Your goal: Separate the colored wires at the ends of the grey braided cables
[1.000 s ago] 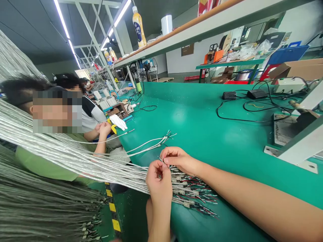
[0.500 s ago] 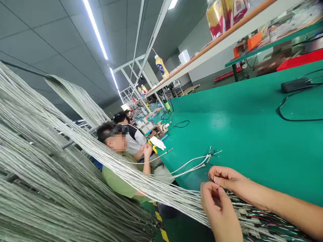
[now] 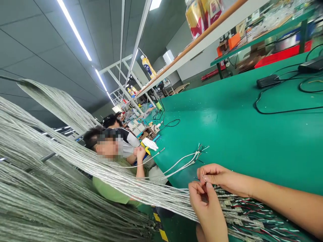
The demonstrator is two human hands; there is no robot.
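My left hand (image 3: 208,210) comes up from the bottom with its thumb and fingers closed in a pinch. Touching it from the right side is my right hand (image 3: 214,176), also pinching. Between the fingertips shows a thin wire (image 3: 204,178), light and dark in parts; most of it is hidden by the fingers. Beneath both hands runs a thick bundle of pale braided cables (image 3: 161,193). Their stripped ends with red, white, black and green wires (image 3: 254,210) lie below my right forearm. A few separate cable ends (image 3: 196,154) rest on the green bench just beyond my fingers.
The green bench top (image 3: 227,134) stretches away to the right, with black adapters (image 3: 267,81) and cords on it. A long shelf (image 3: 199,40) carries bottles. At left hang masses of cable (image 3: 63,188). A co-worker (image 3: 111,188) in green sits along the bench, hands together.
The whole view has shifted, so hands and bench appear further left. My hands stay together in a pinch, and a bit more light wire shows between the fingertips.
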